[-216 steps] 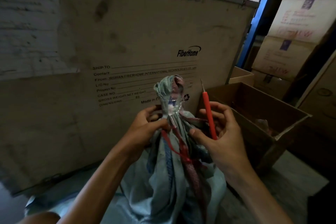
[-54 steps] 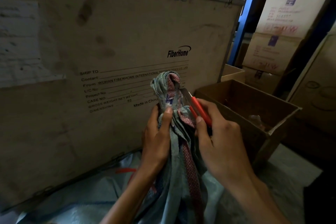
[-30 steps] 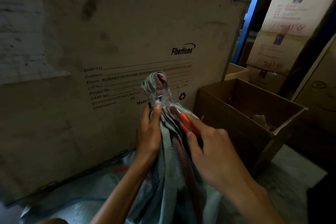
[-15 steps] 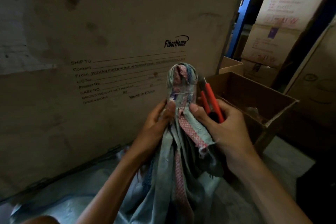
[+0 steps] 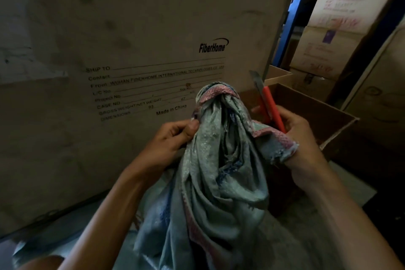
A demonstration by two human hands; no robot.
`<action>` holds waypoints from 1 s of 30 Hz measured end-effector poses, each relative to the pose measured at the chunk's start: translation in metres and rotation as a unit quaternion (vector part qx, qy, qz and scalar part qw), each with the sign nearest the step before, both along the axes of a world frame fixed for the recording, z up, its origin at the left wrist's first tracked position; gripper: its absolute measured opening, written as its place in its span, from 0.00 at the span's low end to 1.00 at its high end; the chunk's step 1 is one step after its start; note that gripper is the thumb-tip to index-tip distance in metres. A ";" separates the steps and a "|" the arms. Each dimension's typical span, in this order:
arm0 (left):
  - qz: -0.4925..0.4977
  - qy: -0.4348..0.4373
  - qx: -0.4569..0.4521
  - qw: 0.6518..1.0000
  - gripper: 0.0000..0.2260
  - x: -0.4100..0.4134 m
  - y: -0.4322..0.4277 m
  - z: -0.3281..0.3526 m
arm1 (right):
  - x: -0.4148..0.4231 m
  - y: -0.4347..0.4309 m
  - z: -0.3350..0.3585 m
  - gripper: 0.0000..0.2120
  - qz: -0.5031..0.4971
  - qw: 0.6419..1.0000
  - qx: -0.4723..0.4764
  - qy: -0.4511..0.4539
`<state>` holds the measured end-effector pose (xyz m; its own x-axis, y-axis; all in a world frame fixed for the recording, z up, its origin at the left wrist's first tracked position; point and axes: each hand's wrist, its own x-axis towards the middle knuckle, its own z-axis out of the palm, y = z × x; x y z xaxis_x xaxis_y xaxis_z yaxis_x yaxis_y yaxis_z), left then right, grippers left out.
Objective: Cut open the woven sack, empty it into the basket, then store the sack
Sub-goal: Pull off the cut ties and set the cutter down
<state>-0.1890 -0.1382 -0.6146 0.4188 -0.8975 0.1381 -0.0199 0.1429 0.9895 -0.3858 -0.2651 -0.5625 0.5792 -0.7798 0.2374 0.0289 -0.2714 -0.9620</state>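
A pale green woven sack (image 5: 221, 160) with a pink-red woven edge stands in front of me, its gathered neck loosened and spreading at the top. My left hand (image 5: 168, 140) pinches the left side of the neck between thumb and fingers. My right hand (image 5: 300, 142) holds a red utility knife (image 5: 271, 107) upright, blade up, and also grips a frayed flap of the sack's mouth on the right. No basket is in view.
A large plywood crate (image 5: 131, 50) printed "FiberHome" stands close behind the sack. An open cardboard box (image 5: 313, 116) sits at the right, behind my right hand. Stacked cartons (image 5: 341, 28) and a blue rack post (image 5: 293, 17) fill the back right. The floor is bare concrete.
The knife came away from the neck and now points up. The tied neck has loosened and spread wider, with my hands pulling its sides apart; the red tie cord is no longer seen.
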 end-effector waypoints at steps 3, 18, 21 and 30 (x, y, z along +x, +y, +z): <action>0.009 -0.017 0.044 0.999 0.17 -0.006 0.000 0.001 | -0.003 -0.004 -0.006 0.22 0.020 0.998 0.067 0.003; 0.156 -0.195 0.126 0.960 0.30 0.026 0.016 -0.013 | 0.004 -0.015 -0.034 0.19 -0.145 0.961 -0.141 0.191; 0.191 -0.207 0.175 0.943 0.22 0.029 0.022 -0.031 | 0.001 -0.013 -0.070 0.19 -0.150 0.959 -0.085 0.225; 0.203 -0.213 0.194 0.936 0.33 0.023 0.008 -0.067 | -0.064 0.018 -0.249 0.16 -0.305 0.869 -0.021 0.390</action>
